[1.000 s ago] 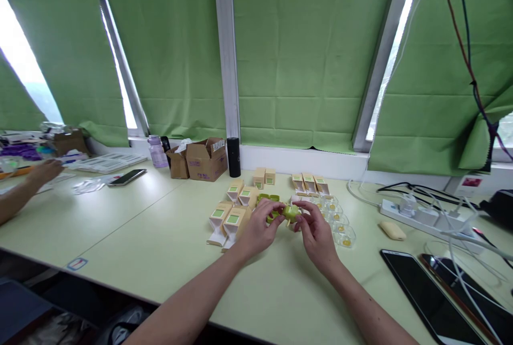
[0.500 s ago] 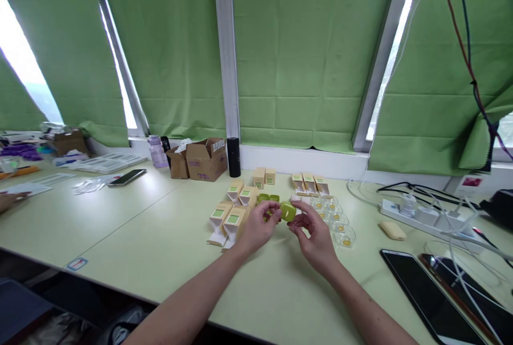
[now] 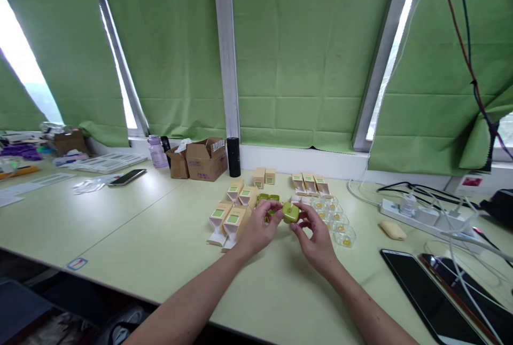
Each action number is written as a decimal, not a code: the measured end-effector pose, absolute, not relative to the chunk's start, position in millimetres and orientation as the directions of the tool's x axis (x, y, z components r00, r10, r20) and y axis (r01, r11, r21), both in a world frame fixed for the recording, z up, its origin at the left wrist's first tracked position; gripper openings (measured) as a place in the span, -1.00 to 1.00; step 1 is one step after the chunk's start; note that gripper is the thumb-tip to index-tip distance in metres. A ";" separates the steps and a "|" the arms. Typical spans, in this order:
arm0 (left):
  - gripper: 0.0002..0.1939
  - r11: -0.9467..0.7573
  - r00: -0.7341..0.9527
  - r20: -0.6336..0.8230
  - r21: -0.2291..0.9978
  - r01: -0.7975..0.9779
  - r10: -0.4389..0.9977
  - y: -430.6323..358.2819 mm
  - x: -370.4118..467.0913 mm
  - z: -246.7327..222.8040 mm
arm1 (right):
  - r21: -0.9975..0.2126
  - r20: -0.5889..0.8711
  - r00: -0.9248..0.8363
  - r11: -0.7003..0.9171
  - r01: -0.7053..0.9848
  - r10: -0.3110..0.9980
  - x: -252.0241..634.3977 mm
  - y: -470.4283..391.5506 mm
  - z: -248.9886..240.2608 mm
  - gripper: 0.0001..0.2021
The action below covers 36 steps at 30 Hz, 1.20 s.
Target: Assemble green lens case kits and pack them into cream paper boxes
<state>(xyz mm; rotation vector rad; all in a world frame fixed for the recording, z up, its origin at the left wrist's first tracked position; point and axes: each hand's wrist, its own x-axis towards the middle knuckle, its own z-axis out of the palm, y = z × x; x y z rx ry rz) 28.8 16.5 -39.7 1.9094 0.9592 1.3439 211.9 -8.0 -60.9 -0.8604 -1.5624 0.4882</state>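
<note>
Head view, read from left to right across a smooth, pale table top. At the far left lie flat printed sheets, then a crumpled clear plastic wrapper beside a dark-screened phone. Farther back stand a translucent lilac bottle, an open corrugated carton with creased flaps, and a matte black cylinder. Nearer the centre, four kraft-card boxes, each with a green square label, form a close cluster; the front pair shows folded white inner card.

Just right of these is the left hand, its thumb and fingertips closed narrowly on one side of a glossy green piece. This piece, rounded and roughly square, is held above the table between the two hands; a small pale mark shows on it, though at this scale its exact form is uncertain. Similar green pieces sit behind the left hand, partly hidden by its fingers. The right hand grips the opposite side of the piece with thumb and fingertips, screening part of a group of clear, rounded plastic shells with yellow centres.

Farther right are a tan, rounded block, a white power strip with tangled cables, and a flat, black-screened tablet.
</note>
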 end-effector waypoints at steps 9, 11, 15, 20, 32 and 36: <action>-0.47 -0.644 0.290 0.584 0.739 0.198 0.758 12.6 31.5 -38.4 | -0.730 0.662 -0.006 0.647 0.219 0.749 214.6 -9.3 -59.5 -0.63; -0.48 -0.635 0.289 0.574 0.747 0.199 0.766 12.7 32.2 -37.0 | -0.727 0.664 -0.012 0.650 0.222 0.747 214.8 -8.7 -59.7 -0.61; -0.46 -0.591 0.282 0.533 0.785 0.185 0.798 13.4 32.2 -35.2 | -0.745 0.652 0.033 0.632 0.213 0.758 215.4 -6.5 -60.1 -0.57; -0.42 -0.544 0.301 0.489 0.828 0.134 0.819 16.7 32.1 -38.9 | -0.755 0.647 0.080 0.623 0.205 0.758 215.0 -6.1 -59.0 -0.58; -0.35 -0.258 0.277 0.340 0.921 -0.292 0.899 35.2 28.1 -44.1 | -0.667 0.692 0.193 0.513 0.540 0.695 235.0 6.7 -61.0 -0.80; -0.31 -0.205 0.249 0.305 0.911 -0.359 0.919 39.8 26.7 -47.3 | -0.409 0.726 -0.019 0.454 0.792 0.687 240.2 13.4 -72.0 -0.72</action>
